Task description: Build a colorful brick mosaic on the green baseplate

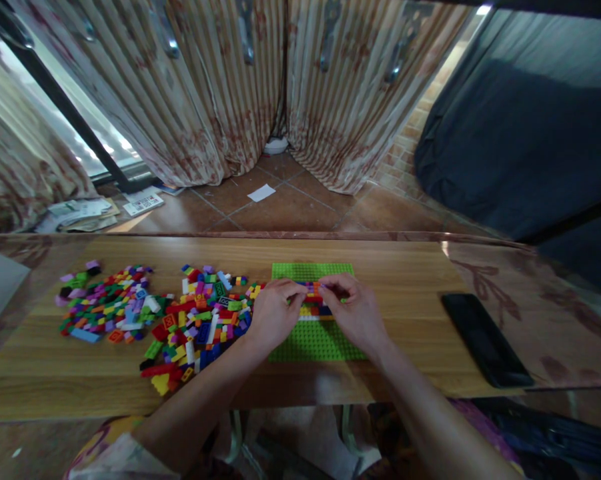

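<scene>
A green baseplate (313, 343) lies flat on the wooden table (410, 280). On its middle stands a small build of coloured bricks (311, 299) in rows. My left hand (275, 312) and my right hand (353, 308) meet over that build, fingers curled and pinching at its top row. Which single brick each hand grips is hidden by the fingers. Left of the plate lies a heap of loose coloured bricks (200, 320), and a second heap (105, 303) lies farther left.
A black phone (485, 340) lies on the table at the right. Beyond the table are a tiled floor, striped curtains (220, 87), papers (87, 212) on the floor at the left and a dark covered shape (525, 140) at the right.
</scene>
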Motion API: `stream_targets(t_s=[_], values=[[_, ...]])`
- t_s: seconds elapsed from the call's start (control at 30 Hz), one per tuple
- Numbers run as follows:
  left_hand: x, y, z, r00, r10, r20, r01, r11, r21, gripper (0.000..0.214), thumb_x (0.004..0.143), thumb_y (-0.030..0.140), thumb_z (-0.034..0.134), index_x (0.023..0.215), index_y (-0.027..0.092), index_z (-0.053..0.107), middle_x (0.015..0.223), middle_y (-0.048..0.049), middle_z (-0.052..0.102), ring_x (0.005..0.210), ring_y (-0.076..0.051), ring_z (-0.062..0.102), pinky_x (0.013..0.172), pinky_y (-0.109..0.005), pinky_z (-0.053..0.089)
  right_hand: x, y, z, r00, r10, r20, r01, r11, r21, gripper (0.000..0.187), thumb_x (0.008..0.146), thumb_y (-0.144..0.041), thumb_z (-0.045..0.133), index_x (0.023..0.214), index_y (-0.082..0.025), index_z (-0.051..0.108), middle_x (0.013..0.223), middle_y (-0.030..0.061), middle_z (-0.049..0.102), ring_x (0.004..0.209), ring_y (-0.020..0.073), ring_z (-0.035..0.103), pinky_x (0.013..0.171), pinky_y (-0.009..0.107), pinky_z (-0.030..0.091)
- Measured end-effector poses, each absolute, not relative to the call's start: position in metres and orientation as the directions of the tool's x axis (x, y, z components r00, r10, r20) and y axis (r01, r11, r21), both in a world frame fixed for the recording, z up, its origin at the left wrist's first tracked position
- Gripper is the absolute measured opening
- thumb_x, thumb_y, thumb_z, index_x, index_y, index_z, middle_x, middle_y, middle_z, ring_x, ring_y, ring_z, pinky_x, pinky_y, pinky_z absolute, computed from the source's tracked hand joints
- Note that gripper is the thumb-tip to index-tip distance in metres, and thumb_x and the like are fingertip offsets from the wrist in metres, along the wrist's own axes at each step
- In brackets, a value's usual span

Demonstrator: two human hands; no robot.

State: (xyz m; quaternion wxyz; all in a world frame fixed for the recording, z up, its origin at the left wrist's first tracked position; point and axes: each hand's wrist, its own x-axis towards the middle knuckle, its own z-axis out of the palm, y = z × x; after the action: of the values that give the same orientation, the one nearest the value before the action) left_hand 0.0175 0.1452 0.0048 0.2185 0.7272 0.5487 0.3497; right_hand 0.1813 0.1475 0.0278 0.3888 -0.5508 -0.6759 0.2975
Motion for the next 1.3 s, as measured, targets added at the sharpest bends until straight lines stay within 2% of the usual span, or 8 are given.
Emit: stream_targets(t_s=[0.1,0.27,0.47,0.77,1.0,1.1,1.3], values=[[0.016,0.144,0.006,0.139,0.951,0.277,0.67,-0.296,0.68,0.016,0.085,0.017,0.057,0.086,0.022,0.072,0.088,-0.0022,0.073,0.083,-0.017,0.065,0.079,-0.032,0.051,0.182,0.148,0.027,-0.096,0.978,0.186,0.522,0.209,-0.827,0.016,0.082,-0.024,0.054,0.086,-0.019,0.068,0.083,0.0038,0.067,0.072,0.0152,0.061,0.067,0.029,0.049],[0.014,0.139,0.009,0.167,0.947,0.274,0.701,-0.309,0.643,0.018,0.087,0.017,0.053,0.093,0.02,0.07,0.093,-0.0035,0.074,0.084,-0.018,0.065,0.079,-0.032,0.051,0.183,0.149,0.022,-0.135,0.976,0.171,0.55,0.217,-0.806,0.019,0.083,-0.021,0.052,0.09,-0.019,0.069,0.089,0.0055,0.068,0.08,0.0165,0.063,0.076,0.032,0.05],[0.013,0.137,0.009,0.19,0.942,0.276,0.716,-0.325,0.618,0.02,0.088,0.016,0.051,0.096,0.02,0.068,0.094,-0.0037,0.073,0.085,-0.018,0.065,0.08,-0.032,0.051,0.182,0.146,0.022,-0.239,0.952,0.193,0.59,0.3,-0.75,0.024,0.084,-0.018,0.051,0.091,-0.023,0.073,0.084,0.0037,0.064,0.074,0.0152,0.061,0.07,0.029,0.049],[0.014,0.137,0.005,0.189,0.943,0.273,0.721,-0.322,0.614,0.02,0.088,0.016,0.049,0.097,0.02,0.067,0.096,-0.0034,0.073,0.087,-0.018,0.065,0.082,-0.032,0.051,0.179,0.141,0.015,-0.399,0.896,0.195,0.758,0.442,-0.48,0.032,0.087,-0.015,0.046,0.103,-0.025,0.071,0.087,0.0045,0.061,0.078,0.0164,0.059,0.073,0.029,0.047],[0.013,0.138,0.0,0.2,0.935,0.293,0.714,-0.344,0.61,0.02,0.089,0.016,0.049,0.099,0.021,0.066,0.096,-0.0031,0.073,0.087,-0.018,0.065,0.083,-0.033,0.051,0.175,0.141,0.018,-0.424,0.888,0.178,0.788,0.459,-0.411,0.032,0.087,-0.015,0.046,0.105,-0.024,0.07,0.088,0.0059,0.061,0.081,0.0179,0.059,0.073,0.029,0.046],[0.013,0.137,0.003,0.198,0.939,0.282,0.704,-0.336,0.625,0.02,0.089,0.016,0.049,0.098,0.021,0.066,0.096,-0.0029,0.073,0.088,-0.017,0.065,0.083,-0.032,0.051,0.175,0.142,0.017,-0.397,0.901,0.174,0.768,0.43,-0.474,0.032,0.086,-0.014,0.046,0.102,-0.024,0.071,0.087,0.0055,0.062,0.079,0.0173,0.059,0.073,0.029,0.047],[0.005,0.14,0.012,0.127,0.949,0.288,0.657,-0.298,0.692,0.021,0.088,0.017,0.05,0.098,0.019,0.068,0.1,-0.0045,0.073,0.093,-0.018,0.067,0.085,-0.033,0.052,0.183,0.149,0.02,-0.229,0.952,0.204,0.55,0.299,-0.779,0.023,0.088,-0.025,0.051,0.094,-0.02,0.072,0.086,0.005,0.066,0.075,0.0158,0.062,0.07,0.029,0.05]])
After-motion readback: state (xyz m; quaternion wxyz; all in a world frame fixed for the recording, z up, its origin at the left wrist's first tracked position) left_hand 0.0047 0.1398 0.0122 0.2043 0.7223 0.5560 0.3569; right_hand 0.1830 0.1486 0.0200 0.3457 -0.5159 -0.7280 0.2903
